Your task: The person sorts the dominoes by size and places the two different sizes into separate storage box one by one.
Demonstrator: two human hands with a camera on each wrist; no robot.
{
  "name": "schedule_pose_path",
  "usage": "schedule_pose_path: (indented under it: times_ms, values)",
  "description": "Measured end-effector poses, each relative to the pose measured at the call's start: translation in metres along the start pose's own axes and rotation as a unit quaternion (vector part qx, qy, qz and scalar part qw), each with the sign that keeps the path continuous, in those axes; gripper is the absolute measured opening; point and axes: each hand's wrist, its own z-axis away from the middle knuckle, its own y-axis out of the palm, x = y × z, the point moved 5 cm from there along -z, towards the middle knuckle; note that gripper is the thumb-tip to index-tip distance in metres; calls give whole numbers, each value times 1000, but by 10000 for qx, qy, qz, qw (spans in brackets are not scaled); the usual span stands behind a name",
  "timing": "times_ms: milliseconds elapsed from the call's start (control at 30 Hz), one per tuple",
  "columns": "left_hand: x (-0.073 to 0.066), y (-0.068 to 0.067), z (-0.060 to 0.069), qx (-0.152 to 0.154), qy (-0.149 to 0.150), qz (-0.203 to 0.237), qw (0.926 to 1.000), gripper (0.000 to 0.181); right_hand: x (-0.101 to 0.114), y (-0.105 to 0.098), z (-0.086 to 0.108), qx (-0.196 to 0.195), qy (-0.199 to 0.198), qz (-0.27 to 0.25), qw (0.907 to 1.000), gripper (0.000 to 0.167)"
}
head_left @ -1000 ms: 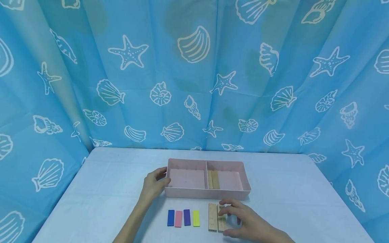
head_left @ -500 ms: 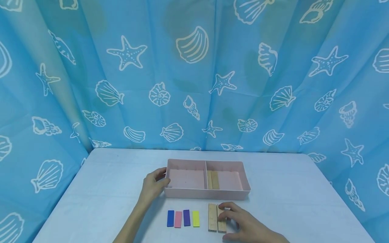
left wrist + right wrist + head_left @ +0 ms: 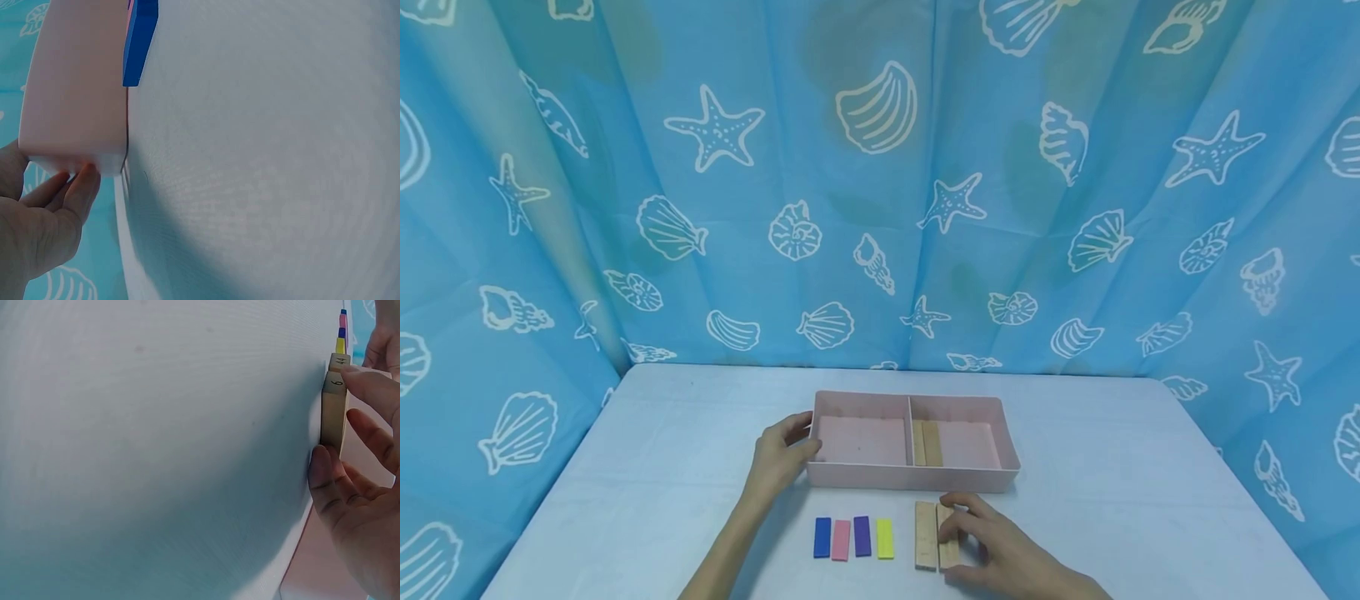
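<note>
Your move turns on one alignment: the right wooden block (image 3: 950, 557) lies flat on the desk (image 3: 1112, 467), its long axis running twelve to six o'clock. From the knuckles of your right grip (image 3: 1000, 542) it sits at about nine o'clock, under the fingertips. That grip is by far the nearer one, curled round the block, thumb at the six o'clock end, fingers over the part towards twelve; how firmly it pinches, you cannot tell.

The left wooden block (image 3: 926, 537) lies parallel just beside it, at nine o'clock, so your thumb has little spare room there. The pink box (image 3: 910, 477) stands near, at twelve o'clock from the block, and its divider (image 3: 911, 425) runs along nearly the same axis. Your left grip (image 3: 781, 454), well apart towards ten o'clock, clasps the box's nine o'clock end, thumb at the rim.
</note>
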Motion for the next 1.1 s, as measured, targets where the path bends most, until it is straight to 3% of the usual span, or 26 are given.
schedule_pose_path:
  times_ms: [1100]
  values:
    - [1,0,0,31,-60,40,10000,47,-5,0,0,-340,-207,-58,9992,28]
